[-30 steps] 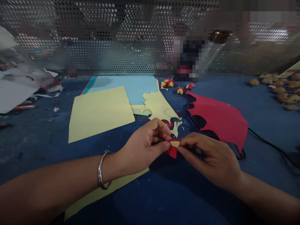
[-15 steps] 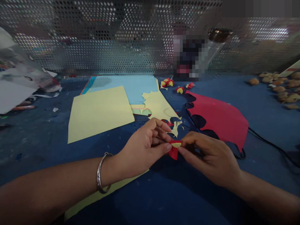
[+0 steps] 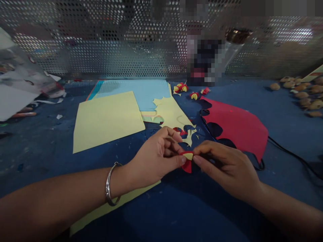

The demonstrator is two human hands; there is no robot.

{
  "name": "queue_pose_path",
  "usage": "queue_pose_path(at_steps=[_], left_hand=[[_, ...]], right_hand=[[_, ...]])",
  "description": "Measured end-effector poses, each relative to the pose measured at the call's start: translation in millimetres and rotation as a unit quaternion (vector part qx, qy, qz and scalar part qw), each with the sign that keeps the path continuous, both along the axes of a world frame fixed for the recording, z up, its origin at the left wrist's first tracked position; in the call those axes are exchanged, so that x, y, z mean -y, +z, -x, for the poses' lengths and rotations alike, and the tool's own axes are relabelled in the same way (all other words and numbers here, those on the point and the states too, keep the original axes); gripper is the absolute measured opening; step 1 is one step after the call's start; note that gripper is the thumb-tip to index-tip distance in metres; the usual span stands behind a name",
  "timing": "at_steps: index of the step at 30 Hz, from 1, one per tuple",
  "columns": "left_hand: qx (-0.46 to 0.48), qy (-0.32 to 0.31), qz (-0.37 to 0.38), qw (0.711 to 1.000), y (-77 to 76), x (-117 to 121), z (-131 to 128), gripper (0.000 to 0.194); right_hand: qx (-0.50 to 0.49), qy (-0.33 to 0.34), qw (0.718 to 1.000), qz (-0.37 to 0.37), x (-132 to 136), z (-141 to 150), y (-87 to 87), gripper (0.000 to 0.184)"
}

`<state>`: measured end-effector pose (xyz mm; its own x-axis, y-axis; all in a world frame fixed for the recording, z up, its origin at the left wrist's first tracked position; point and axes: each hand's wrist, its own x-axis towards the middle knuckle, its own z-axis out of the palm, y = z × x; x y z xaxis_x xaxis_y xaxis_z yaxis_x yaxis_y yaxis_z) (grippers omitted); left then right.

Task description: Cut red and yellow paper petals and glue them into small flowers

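Between my two hands is a small folded red and yellow paper piece [image 3: 187, 166], held above the blue table. My left hand [image 3: 153, 161], with a silver bangle on its wrist, pinches its left side between thumb and fingers. The thumb and forefinger of my right hand [image 3: 227, 168] close on its right end. Just beyond the fingers lie a yellow paper sheet with scalloped cut edges [image 3: 171, 109] and small yellow scraps [image 3: 189, 138]. A red paper sheet with round cut-outs [image 3: 239, 124] lies past my right hand.
Whole yellow paper [image 3: 108, 121] and light blue sheets [image 3: 136, 89] lie at the back left. Small red and yellow folded paper pieces [image 3: 194, 96] sit near the perforated metal panel [image 3: 113, 50]. A black cable [image 3: 297, 158] runs right; several brown shells [image 3: 302, 95] lie at far right.
My right thumb and forefinger have shifted slightly left along the folded paper piece, covering its right end. My left hand keeps its pinch, almost still.
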<state>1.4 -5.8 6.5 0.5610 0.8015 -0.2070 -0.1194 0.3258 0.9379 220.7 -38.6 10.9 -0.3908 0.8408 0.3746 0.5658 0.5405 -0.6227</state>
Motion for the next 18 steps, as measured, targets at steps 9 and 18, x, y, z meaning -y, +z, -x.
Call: queue_pose_path(at_steps=[9, 18], left_hand=[[-0.01, -0.004, -0.014, 1.0, 1.3, 0.5, 0.0, 0.041], [-0.024, -0.011, -0.048, 0.999, 1.1, 0.8, -0.8, 0.038]], right_hand=[[-0.009, -0.003, 0.999, 0.031, -0.1, 0.2, 1.5, 0.012], [-0.016, -0.004, 0.998, 0.053, 0.1, -1.6, -0.9, 0.012]])
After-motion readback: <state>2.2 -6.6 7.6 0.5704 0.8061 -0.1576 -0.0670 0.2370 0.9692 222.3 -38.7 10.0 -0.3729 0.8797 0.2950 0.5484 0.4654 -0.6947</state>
